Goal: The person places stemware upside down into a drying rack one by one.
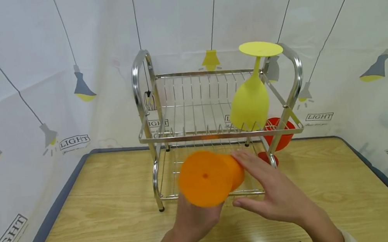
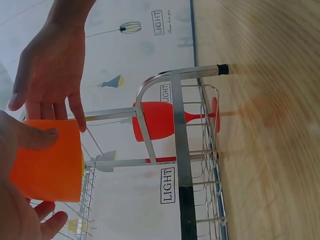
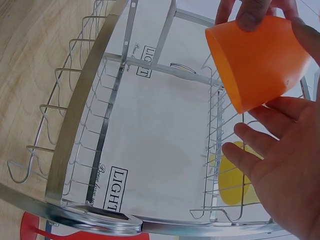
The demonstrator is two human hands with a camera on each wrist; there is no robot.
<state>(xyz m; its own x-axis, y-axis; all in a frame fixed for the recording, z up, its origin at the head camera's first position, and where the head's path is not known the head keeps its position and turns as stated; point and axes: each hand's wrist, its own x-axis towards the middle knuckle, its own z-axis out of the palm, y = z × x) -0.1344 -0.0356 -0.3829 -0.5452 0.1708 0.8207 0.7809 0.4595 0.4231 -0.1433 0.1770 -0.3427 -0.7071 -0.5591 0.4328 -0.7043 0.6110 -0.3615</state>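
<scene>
An orange plastic goblet [image 1: 205, 178] is held in front of the dish rack, its round foot turned up toward the head camera. My left hand [image 1: 200, 214] grips it, with the thumb laid along the orange bowl [image 2: 55, 170] in the left wrist view. My right hand [image 1: 278, 191] is beside the bowl, fingers extended and fingertips right at its side. In the right wrist view, the right palm [image 3: 295, 170] faces the bowl's side, and the bowl's mouth points toward the rack. The goblet's stem is hidden behind its foot in the head view.
A two-tier metal dish rack [image 1: 221, 135] stands on the wooden table [image 1: 94, 216]. Upside down on its upper tier, at the right, is a yellow goblet [image 1: 250, 102]. A red goblet [image 2: 155, 121] stands upright at the rack's right side. Behind hangs a lamp-printed sheet [image 1: 115, 105].
</scene>
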